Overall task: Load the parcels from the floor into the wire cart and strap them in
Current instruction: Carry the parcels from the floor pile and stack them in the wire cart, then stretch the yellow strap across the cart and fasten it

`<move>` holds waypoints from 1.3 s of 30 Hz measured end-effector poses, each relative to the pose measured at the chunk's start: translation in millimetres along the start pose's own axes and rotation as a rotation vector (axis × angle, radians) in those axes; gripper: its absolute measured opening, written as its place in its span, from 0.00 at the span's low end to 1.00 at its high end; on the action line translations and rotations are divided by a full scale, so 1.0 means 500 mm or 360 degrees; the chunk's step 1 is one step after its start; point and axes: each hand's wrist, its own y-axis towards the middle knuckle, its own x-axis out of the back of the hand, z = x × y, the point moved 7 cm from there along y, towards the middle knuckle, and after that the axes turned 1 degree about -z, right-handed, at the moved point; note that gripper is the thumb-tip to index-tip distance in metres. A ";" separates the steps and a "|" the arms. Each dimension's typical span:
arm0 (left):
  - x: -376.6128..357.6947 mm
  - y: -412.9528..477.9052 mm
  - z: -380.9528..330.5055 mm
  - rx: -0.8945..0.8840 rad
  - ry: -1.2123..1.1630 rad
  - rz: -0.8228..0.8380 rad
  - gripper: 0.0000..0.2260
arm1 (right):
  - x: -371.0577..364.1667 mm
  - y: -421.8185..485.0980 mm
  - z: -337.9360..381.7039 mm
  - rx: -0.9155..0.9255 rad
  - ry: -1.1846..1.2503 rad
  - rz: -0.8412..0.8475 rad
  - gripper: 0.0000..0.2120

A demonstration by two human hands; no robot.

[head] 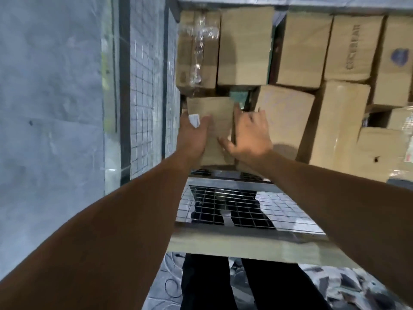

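I look down into the wire cart, which holds several brown cardboard parcels. A small brown parcel with a white label stands in the near left corner of the cart. My left hand grips its left side, thumb lying on the face toward me. My right hand holds its right edge, with the thumb on the same face and the fingers spread over the side next to a larger parcel. A taped parcel sits just beyond.
The cart's left mesh wall runs beside a grey floor. The near mesh wall stands in front of my dark trouser legs. More parcels fill the far and right parts of the cart.
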 end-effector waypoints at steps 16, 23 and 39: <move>0.030 -0.221 -0.458 -0.1734 0.0538 -0.0480 0.26 | 0.480 0.001 -0.081 -0.0168 0.0233 -0.0782 0.37; -0.081 -0.250 -0.785 -0.1788 0.1062 -0.0504 0.26 | 0.794 0.094 -0.240 -0.0182 0.0003 -0.0933 0.34; -0.208 -0.129 -0.905 -0.0891 0.0696 -0.0338 0.19 | 0.775 0.192 -0.351 -0.0282 0.0398 -0.0049 0.35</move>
